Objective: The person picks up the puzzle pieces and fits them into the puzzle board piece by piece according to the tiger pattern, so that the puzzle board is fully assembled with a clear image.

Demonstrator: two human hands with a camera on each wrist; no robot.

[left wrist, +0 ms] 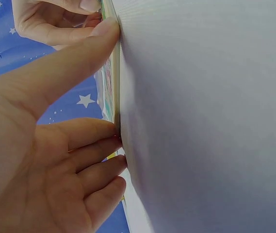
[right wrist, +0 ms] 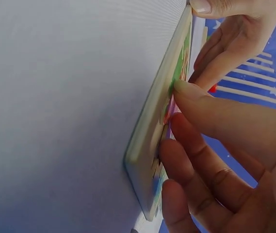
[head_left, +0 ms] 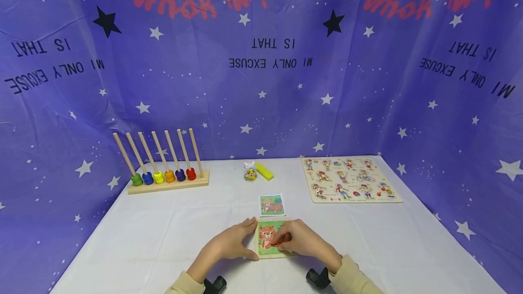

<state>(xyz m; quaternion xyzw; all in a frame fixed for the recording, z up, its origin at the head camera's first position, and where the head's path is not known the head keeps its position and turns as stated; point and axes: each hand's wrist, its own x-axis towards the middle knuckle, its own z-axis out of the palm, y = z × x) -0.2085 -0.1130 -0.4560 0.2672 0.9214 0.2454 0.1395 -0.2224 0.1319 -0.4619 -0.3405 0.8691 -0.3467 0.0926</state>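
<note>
A square wooden tiger puzzle [head_left: 266, 249] lies in front of me, with an orange tiger on a green ground inside a pale wooden frame. My left hand [head_left: 234, 241] spans the frame's left side, its thumb at the near corner and its extended fingers along the far part. Over the right half of the picture, my right hand [head_left: 301, 238] has curled fingers and thumb brought down around a puzzle piece [right wrist: 169, 112], mostly hidden by the fingertips. A picture card [head_left: 272, 205] showing a similar animal lies just beyond the frame.
A wooden counting rack [head_left: 169, 188] with pegs and coloured rings stands at the back left. Near the back middle are a small figurine [head_left: 250, 171] and a yellow block [head_left: 264, 171]. A peg puzzle board [head_left: 351, 180] lies at the back right, before the purple curtain [head_left: 278, 117].
</note>
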